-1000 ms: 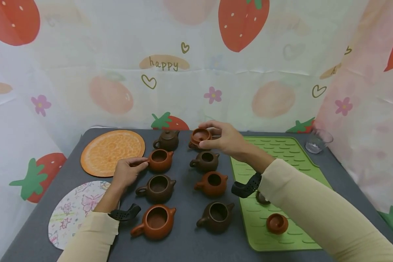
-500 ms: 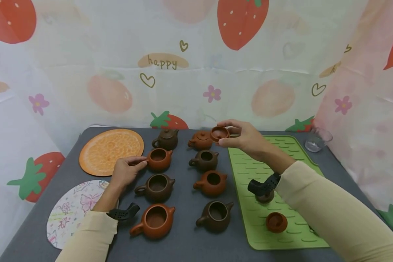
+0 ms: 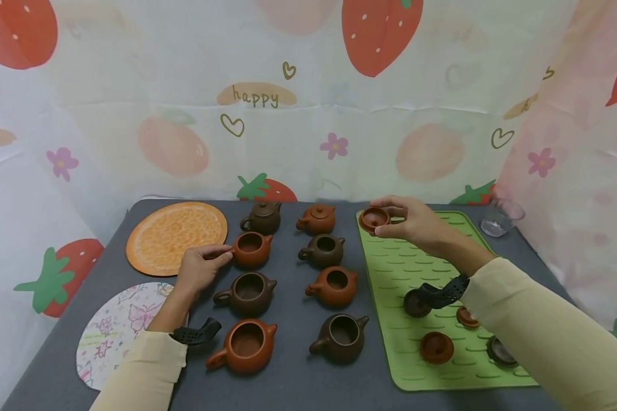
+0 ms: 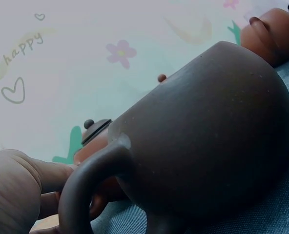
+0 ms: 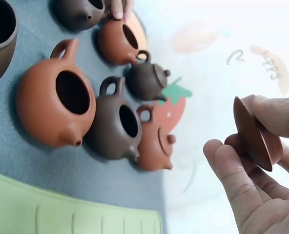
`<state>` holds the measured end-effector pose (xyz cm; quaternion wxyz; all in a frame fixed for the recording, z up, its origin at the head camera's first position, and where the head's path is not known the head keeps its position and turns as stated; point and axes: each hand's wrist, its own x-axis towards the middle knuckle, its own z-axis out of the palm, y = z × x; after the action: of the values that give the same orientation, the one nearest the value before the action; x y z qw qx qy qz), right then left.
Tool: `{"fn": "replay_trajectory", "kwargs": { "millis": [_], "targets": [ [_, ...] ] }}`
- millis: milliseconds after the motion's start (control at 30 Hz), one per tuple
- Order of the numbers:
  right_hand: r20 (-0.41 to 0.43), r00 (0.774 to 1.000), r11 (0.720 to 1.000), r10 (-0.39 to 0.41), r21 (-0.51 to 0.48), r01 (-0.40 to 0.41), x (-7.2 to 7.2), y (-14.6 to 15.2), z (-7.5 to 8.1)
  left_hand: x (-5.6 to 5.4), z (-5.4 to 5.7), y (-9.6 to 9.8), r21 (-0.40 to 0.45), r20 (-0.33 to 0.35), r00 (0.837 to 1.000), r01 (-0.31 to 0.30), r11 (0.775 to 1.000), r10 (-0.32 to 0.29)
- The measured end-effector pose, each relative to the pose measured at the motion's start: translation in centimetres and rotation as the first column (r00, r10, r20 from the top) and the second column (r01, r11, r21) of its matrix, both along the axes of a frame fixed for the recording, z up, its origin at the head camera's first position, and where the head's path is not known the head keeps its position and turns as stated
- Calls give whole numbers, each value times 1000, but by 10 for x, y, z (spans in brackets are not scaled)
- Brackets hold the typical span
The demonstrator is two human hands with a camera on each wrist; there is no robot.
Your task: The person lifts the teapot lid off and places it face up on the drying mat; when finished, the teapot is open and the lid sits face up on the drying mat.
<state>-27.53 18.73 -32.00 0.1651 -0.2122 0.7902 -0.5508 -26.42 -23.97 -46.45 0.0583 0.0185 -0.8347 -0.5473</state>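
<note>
In the head view my left hand (image 3: 199,268) pinches the handle of an uncovered reddish teapot (image 3: 252,250), second from the back in the left column. A dark brown teapot (image 4: 203,131) fills most of the left wrist view, in front of that hand. My right hand (image 3: 416,227) holds a small reddish-brown teapot lid (image 3: 375,219) over the back left corner of the green mat (image 3: 396,365). Thumb and fingertips grip the lid's edge (image 5: 254,134) in the right wrist view. At the back, a reddish teapot (image 3: 316,219) and a dark teapot (image 3: 262,218) wear their lids.
Several uncovered teapots, such as this front reddish one (image 3: 245,347), stand in two columns. Loose lids lie on the mat, including a reddish one (image 3: 436,347) and a dark one (image 3: 416,303). An orange round mat (image 3: 177,237), a butterfly-print mat (image 3: 118,325) and a glass (image 3: 501,218) flank them.
My right hand has carried the lid rightward, from in front of the back right reddish teapot to over the green mat. My left hand has stayed at its teapot's handle.
</note>
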Motion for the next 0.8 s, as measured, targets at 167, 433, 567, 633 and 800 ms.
{"fn": "replay_trajectory", "kwargs": {
  "millis": [167, 433, 567, 633, 800],
  "targets": [
    [-4, 1000, 1000, -3, 24, 3, 0, 10, -5, 0, 0, 0, -1, 2, 1000, -2, 1000, 2],
    [36, 998, 987, -47, 158, 40, 0, 29, -16, 1, 1, 1, -1, -5, 1000, 1, 1000, -1],
    [87, 995, 982, -47, 189, 30, -2, 40, -23, 1, 2, 1, 3, -4, 1000, -1, 1000, 1],
    [97, 994, 979, -44, 204, 23, -2, 45, -26, 1, 2, 1, 2, -1, 1000, -2, 1000, 2],
    [144, 988, 979, -47, 204, 16, -3, 56, -34, 1, 3, 2, 3, 0, 1000, -8, 1000, 8]
  ]
}}
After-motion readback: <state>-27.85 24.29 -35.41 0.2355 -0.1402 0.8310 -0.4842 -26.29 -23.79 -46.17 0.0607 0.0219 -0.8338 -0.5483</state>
